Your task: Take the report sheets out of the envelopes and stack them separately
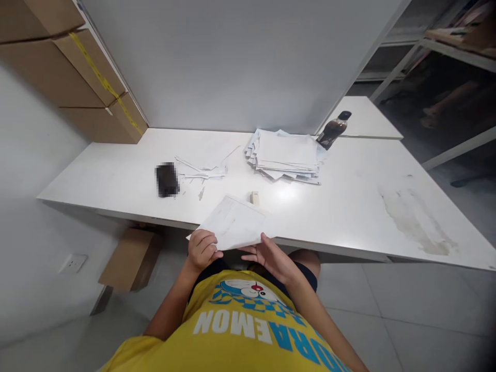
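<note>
A white sheet of paper [234,222] lies tilted over the front edge of the desk, faint marks showing on it. My left hand [202,249] is closed on its lower left corner, fingers curled over the top. At the lower right edge is my right hand [273,258], its thumb against the paper and its other fingers reaching beneath the near edge. Just beyond the sheet sits a small beige block [254,198]. Farther back rests an uneven stack of white papers [289,152].
Thin paper strips [203,171] lie left of the stack, beside a dark pixelated object [167,180]. A dark bottle [334,130] stands behind the stack's right end. Cardboard boxes [104,88] are piled at the left, and another box [132,258] is under the white desk [349,206].
</note>
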`<state>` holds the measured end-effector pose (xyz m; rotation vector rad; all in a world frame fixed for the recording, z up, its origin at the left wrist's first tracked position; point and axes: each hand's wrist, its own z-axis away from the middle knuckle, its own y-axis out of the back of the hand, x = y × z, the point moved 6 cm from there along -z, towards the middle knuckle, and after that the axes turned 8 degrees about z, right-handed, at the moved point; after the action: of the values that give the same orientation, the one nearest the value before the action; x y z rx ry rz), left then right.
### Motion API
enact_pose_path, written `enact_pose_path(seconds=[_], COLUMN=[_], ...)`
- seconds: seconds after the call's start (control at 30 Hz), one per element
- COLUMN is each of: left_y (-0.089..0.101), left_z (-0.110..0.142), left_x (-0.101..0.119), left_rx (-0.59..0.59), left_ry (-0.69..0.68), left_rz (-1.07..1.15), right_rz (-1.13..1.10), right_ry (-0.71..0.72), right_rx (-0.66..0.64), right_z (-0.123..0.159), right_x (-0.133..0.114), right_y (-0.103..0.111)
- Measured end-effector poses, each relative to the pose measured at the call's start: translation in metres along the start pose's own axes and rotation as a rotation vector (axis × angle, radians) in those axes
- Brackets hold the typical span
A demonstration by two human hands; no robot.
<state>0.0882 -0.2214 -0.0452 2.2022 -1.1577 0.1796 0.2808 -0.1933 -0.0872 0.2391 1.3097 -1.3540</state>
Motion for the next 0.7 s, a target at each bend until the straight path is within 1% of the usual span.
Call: enact_pose_path(seconds=[0.07,0.13,0.17,0.2,0.23,0.27,0.3,0.33,0.4,0.43,0.47,0.5,0.53,0.6,0.63,0.7], left_y=[0.002,0.002,0.003,0.003,0.005,0.007,0.011,0.015,0.021,0.021,0.018,0.011,0.003,-0.015,-0.022,-0.029], left_z=[0.0,-0.002,-0.002,-0.002,-0.002,0.0,0.005,0.012,0.034,0.048,0.061,0.071,0.078,0.081,0.078,0.07], left_x=[0.004,0.003,0.001,-0.002,-0.006,-0.01,-0.014,-0.019,-0.026,-0.028,-0.029,-0.029,-0.029,-0.023,-0.019,-0.013], left_rx=[-0.018,-0.028,-0.02,-0.002,0.029,0.081,0.155,0.246,0.469,0.58,0.659,0.695,0.687,0.582,0.515,0.424], left_ry=[-0.122,-0.233,-0.257,-0.25,-0.207,-0.13,-0.025,0.103,0.391,0.526,0.645,0.746,0.83,0.944,0.98,1.027], left_rz=[-0.049,-0.121,-0.157,-0.186,-0.203,-0.204,-0.192,-0.168,-0.077,-0.003,0.099,0.23,0.376,0.63,0.706,0.755], right_rz=[-0.108,-0.164,-0.171,-0.166,-0.155,-0.142,-0.132,-0.126,-0.124,-0.125,-0.128,-0.13,-0.135,-0.152,-0.164,-0.184], right_ry=[0.016,0.036,0.043,0.046,0.044,0.041,0.04,0.039,0.042,0.046,0.052,0.058,0.065,0.089,0.114,0.189], right_rx=[0.033,0.104,0.14,0.17,0.191,0.207,0.223,0.24,0.289,0.322,0.353,0.379,0.401,0.439,0.457,0.482], right_z=[-0.007,-0.012,-0.014,-0.016,-0.018,-0.02,-0.021,-0.022,-0.023,-0.023,-0.023,-0.022,-0.022,-0.019,-0.017,-0.011], right_x=[0.002,0.003,0.003,0.004,0.005,0.006,0.008,0.011,0.017,0.02,0.023,0.025,0.027,0.028,0.026,0.02], right_y=[-0.008,-0.012,-0.013,-0.013,-0.013,-0.013,-0.012,-0.01,-0.005,-0.002,0.001,0.003,0.004,0.004,0.003,0.0])
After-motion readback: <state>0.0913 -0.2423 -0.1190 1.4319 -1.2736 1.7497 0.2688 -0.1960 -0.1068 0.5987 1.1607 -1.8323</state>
